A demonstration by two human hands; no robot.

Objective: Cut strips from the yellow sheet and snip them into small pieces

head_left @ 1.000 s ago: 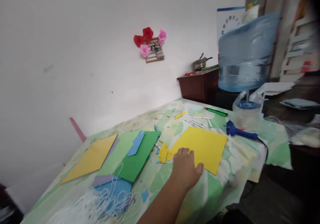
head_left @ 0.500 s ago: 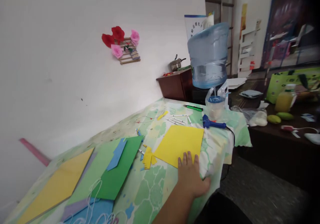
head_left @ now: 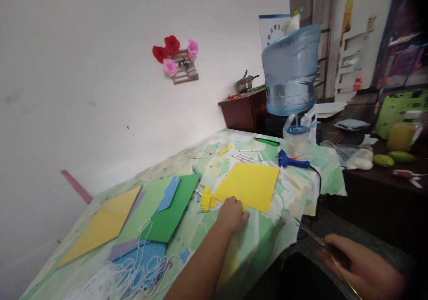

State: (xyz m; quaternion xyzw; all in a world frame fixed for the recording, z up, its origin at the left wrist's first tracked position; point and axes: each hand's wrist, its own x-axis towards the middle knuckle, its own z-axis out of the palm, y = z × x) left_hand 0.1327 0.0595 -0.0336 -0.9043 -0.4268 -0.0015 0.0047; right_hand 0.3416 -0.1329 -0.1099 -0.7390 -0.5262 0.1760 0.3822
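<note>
A yellow sheet (head_left: 250, 184) lies on the cloth-covered table. At its near left edge my left hand (head_left: 233, 213) has its fingers curled together, pinching the sheet's edge. Low on the right, off the table's edge, my right hand (head_left: 361, 264) is wrapped round a pair of scissors (head_left: 312, 234), whose blades point up and left. Cut yellow scraps (head_left: 207, 199) lie left of the sheet. Green sheets (head_left: 180, 215) with a blue piece (head_left: 170, 195) on them are further left.
Behind the sheet are white sticks (head_left: 244, 157), a green cutter (head_left: 266, 141) and a blue glue gun (head_left: 293, 161). White cord (head_left: 133, 264) is heaped at the front left. A plastic cup (head_left: 297, 139) stands near the water bottle (head_left: 290, 72).
My left hand has moved left along the sheet's near edge and its spread fingers have closed. My right hand with the scissors has come into view. The view has shifted.
</note>
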